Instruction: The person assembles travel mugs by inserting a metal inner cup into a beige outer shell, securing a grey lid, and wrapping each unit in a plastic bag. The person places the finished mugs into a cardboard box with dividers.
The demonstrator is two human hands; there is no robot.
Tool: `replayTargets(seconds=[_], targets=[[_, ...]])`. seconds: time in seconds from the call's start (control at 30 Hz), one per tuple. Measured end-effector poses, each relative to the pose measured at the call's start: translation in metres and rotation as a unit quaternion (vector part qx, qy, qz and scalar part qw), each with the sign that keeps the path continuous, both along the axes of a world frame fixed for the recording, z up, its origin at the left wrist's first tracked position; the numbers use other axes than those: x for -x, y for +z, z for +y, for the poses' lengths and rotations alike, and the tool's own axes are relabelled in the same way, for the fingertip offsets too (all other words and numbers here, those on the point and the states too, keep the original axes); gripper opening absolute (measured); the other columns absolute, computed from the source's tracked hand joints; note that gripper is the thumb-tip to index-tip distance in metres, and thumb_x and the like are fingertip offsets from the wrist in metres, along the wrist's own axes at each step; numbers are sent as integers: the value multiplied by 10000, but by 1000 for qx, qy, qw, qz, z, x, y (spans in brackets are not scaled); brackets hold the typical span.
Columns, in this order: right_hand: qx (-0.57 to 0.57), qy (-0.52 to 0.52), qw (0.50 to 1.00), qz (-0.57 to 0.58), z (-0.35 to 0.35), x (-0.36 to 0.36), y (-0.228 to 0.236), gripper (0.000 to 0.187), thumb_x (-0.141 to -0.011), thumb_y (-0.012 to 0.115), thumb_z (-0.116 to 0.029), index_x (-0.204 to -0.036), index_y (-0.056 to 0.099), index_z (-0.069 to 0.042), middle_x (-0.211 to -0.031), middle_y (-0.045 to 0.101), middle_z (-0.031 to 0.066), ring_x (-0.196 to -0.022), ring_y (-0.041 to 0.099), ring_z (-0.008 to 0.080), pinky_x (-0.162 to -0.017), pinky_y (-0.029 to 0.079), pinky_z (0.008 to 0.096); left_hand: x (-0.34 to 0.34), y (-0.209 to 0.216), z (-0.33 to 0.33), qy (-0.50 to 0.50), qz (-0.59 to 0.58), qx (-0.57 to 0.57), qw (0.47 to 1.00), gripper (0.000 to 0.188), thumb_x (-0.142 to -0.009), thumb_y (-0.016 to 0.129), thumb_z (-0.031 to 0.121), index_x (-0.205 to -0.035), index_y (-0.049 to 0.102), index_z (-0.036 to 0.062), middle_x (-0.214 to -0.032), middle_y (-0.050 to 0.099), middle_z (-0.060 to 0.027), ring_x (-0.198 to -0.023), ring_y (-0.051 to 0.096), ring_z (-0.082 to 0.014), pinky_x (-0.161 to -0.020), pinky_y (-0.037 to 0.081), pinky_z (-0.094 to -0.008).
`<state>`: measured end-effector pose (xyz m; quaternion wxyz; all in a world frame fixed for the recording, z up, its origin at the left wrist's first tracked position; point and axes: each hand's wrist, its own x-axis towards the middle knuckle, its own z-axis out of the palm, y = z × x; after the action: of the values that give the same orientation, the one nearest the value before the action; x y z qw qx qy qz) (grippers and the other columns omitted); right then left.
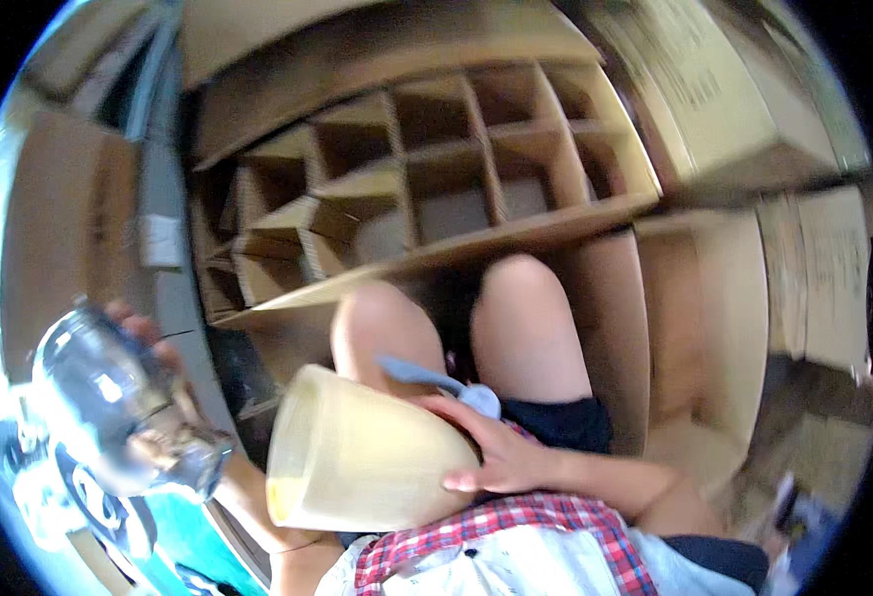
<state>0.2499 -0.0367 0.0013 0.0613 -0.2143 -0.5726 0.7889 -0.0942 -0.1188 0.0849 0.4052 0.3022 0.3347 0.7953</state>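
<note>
At the left, my left hand (169, 358) is closed round a clear glass jar (98, 382), raised beside the carton; some of the fingers show behind the glass. Across my lap lies a cream tapered vessel (372, 462), tilted on its side with its wide mouth facing left. My right hand (509, 459) grips the narrower end, thumb on the near side and fingers over the top. Just beyond those fingers is a grey-blue piece with a long flat arm and a rounded end (481, 399); whether the hand touches it I cannot tell.
Beyond my knees stands a large open carton (436, 238) split by cardboard dividers (401, 204) into several cells, some dividers bent. An open cardboard box (705, 328) is at the right, with more boxes (705, 89) behind. A brown carton (69, 219) stands at the far left.
</note>
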Motion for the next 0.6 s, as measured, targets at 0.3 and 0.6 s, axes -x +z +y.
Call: replayTargets(seconds=[0.3, 0.6], targets=[[-174, -129, 967, -136, -55, -91, -56, 825, -809, 760, -285, -1451, 322, -8, -1317, 523, 175, -1236, 511, 246, -1023, 414, 359, -41, -57, -27, 27, -241, -237, 941, 732, -924, 586, 436, -1452, 303, 15, -1412, 393, -263, -1274, 446, -413, -1025, 450, -555], [-277, 253, 862, -339, 34, -66, 106, 358, -877, 685, -228, -1170, 633, -29, -1009, 672, 101, -1021, 627, 164, -893, 494, 321, -67, -81, -84, 89, -387, -206, 894, 727, -893, 531, 581, -1396, 416, 68, -1326, 505, -186, -1174, 525, -352, -967, 477, -496]])
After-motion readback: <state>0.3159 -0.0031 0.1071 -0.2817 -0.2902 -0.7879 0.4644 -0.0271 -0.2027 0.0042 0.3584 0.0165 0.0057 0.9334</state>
